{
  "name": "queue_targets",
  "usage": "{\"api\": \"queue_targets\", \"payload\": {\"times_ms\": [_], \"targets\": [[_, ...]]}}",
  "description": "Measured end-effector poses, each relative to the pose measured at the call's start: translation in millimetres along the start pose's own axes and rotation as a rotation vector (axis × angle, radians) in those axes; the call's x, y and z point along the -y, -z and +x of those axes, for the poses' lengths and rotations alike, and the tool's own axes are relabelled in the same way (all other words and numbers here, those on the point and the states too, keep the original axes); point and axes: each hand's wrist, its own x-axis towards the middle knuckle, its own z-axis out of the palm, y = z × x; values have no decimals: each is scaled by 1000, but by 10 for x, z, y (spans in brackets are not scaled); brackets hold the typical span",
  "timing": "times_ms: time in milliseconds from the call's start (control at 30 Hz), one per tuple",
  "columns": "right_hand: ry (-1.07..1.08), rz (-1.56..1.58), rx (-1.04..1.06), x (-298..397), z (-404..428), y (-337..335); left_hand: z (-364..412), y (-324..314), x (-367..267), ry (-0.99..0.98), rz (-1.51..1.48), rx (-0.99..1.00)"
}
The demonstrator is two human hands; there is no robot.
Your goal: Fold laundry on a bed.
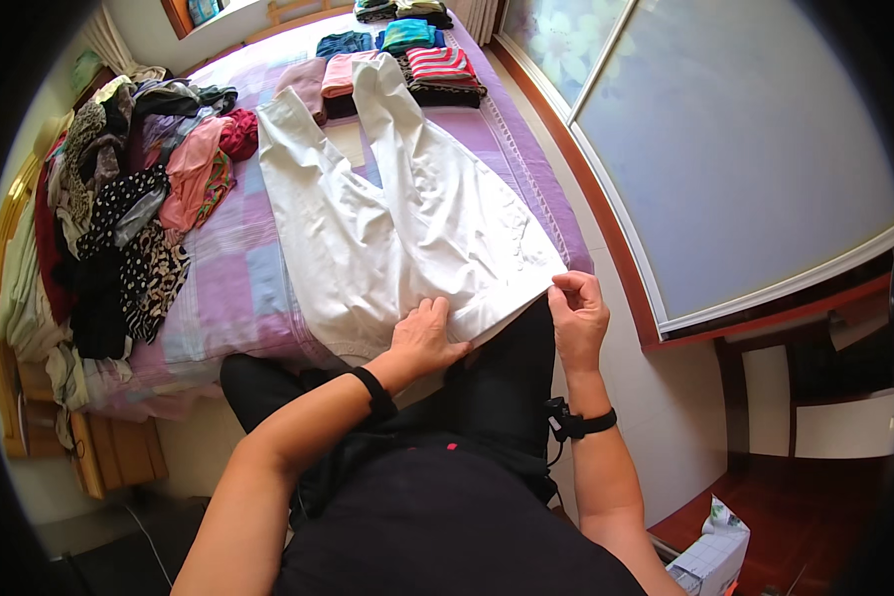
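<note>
White trousers [439,201] lie spread across the bed, waist towards me and both legs pointing away. Buttons show along their right side. My right hand [581,313] pinches the right corner of the waistband between thumb and fingertips, just past the edge of the bed. Against the middle of the waistband rests my left hand [425,339], its fingers on the white cloth and its thumb at the edge. Whether that hand grips the cloth or only presses on it cannot be made out.
Left on the checked bedspread [231,268] is a loose heap of clothes [127,201]. Folded stacks, with a red-striped garment [441,64] on one, stand beyond the trouser legs. A sliding-door wardrobe [730,164] is at right. A wooden bedside cabinet [123,454] stands at lower left.
</note>
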Motion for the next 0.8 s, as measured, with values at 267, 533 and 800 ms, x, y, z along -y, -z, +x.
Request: {"api": "queue_targets", "payload": {"times_ms": [267,533,800], "targets": [[134,-71,55,235,-22,-73,115,-132,218,-73,11,4],[-105,17,17,-418,-194,-254,-31,595,209,-29,-583,41],[-147,-150,205,-583,-573,-636,137,1453,-246,-71,-937,-58]]}}
